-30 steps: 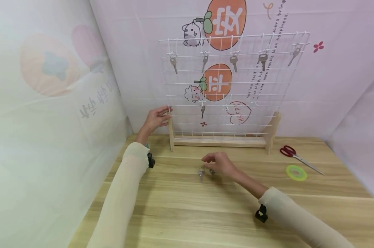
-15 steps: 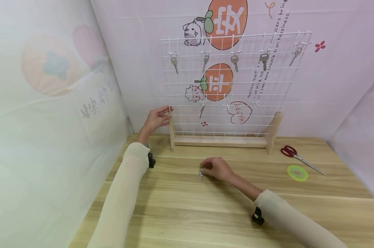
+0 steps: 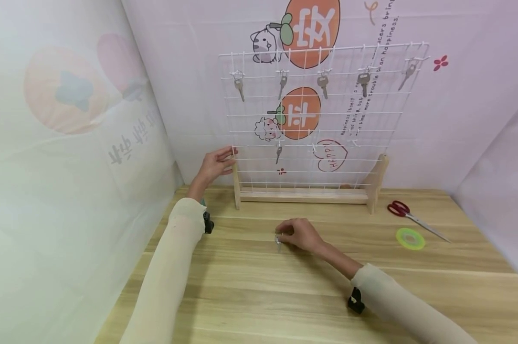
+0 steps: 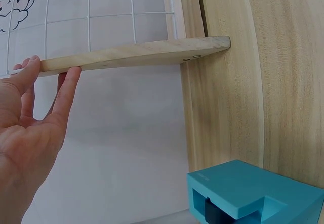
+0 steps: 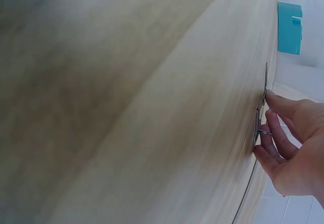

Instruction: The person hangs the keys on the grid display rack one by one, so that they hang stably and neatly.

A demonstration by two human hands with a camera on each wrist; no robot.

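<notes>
My left hand (image 3: pixel 215 166) holds the wooden side post (image 4: pixel 136 53) of a white wire grid rack, thumb on one face and fingers on the other. My right hand (image 3: pixel 303 235) is low over the table, its bent fingers down at two small metal keys. One key (image 3: pixel 278 244) shows beside the thumb in the head view; the hand covers the other there. In the right wrist view a nearer key (image 5: pixel 256 125) lies flat against the fingertips, its ring among the fingers, and a farther key (image 5: pixel 266 75) lies by the upper fingertip. Which key it grips, I cannot tell.
Several keys, such as a key (image 3: pixel 323 86), hang from hooks across the rack's upper part, and a single key (image 3: pixel 279 154) hangs lower. Scissors (image 3: pixel 413 219) and a yellow-green ring (image 3: pixel 410 239) lie at the right. A teal box (image 4: pixel 253 188) stands at the left.
My right hand has come down and nearer to me over the keys, its fingers drawing in and covering one of them. The left hand stays on the post.
</notes>
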